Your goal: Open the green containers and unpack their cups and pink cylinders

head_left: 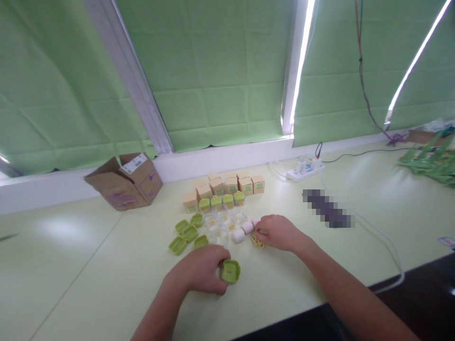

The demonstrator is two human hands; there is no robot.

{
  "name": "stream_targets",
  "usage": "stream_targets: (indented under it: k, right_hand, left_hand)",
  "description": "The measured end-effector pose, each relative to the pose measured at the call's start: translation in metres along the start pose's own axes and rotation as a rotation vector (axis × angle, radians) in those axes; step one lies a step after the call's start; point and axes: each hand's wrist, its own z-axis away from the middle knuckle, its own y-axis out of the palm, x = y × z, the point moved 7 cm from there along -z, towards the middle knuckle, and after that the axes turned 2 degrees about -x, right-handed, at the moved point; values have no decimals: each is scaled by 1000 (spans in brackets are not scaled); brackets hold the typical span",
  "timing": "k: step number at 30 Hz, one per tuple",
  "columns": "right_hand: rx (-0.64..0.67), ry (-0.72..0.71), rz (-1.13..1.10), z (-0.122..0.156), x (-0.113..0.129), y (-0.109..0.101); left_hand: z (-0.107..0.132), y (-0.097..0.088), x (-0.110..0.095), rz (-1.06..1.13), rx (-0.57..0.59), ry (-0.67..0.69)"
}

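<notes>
My left hand (202,270) grips a small green plastic lid (231,271) between thumb and fingers, its hollow side facing up, near the front of the table. My right hand (279,232) is closed at the fingertips beside a row of pinkish-white rolls (238,235), partly covering the farthest one. What those fingers hold, if anything, is hidden. Just below them lie small yellow loop-shaped pieces (257,242). Several more green lids (177,245) rest open side up at the left, next to clear plastic containers (219,236). Behind these stands a row of green-topped containers (228,201).
Small tan boxes (258,185) stand in rows at the back. An opened cardboard carton (131,184) sits at the back left. A white power strip (304,171) lies at the right, its cable (386,237) running along the table. A blurred dark object (327,208) lies nearby.
</notes>
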Motion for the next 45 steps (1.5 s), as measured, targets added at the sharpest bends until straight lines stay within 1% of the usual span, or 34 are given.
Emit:
stream_targets:
  k: [7, 13, 15, 18, 21, 24, 26, 28, 32, 35, 42, 45]
  right_hand:
    - [-43, -27, -10, -1, 0, -1]
    - [-38, -15, -16, -1, 0, -3]
    - [-37, -15, -12, -1, 1, -4]
    - [-38, -14, -8, -1, 1, -5]
    - [-46, -19, -15, 0, 2, -6]
    - [-60, -17, -14, 0, 1, -6]
    - [-67, -15, -13, 0, 1, -5]
    - [-72, -16, -15, 0, 1, -5]
    - [-74, -20, -13, -1, 1, -5]
    - [-65, -19, -9, 0, 1, -5]
    - [-50, -19, -26, 0, 1, -6]
    - [-37, -11, -23, 0, 0, -6]
  left_hand:
    - [4, 0, 1, -7, 21, -29]
    - [5, 0, 1, -34, 11, -31]
    - [6, -2, 1, -34, -6, -38]
    - [7, -11, -1, -45, -83, -40]
    - [5, -20, -12, -91, -181, 48]
    - [0, -21, -32, -132, -233, 203]
    - [-4, -15, -44, -137, -221, 303]
    - [-8, -7, -52, -159, -212, 372]
    - [-13, 10, -58, -212, -161, 437]
    - [-15, 16, -56, -252, -136, 429]
    - [-12, 8, -50, -345, -98, 315]
    - [-11, 11, -44, -358, -86, 280]
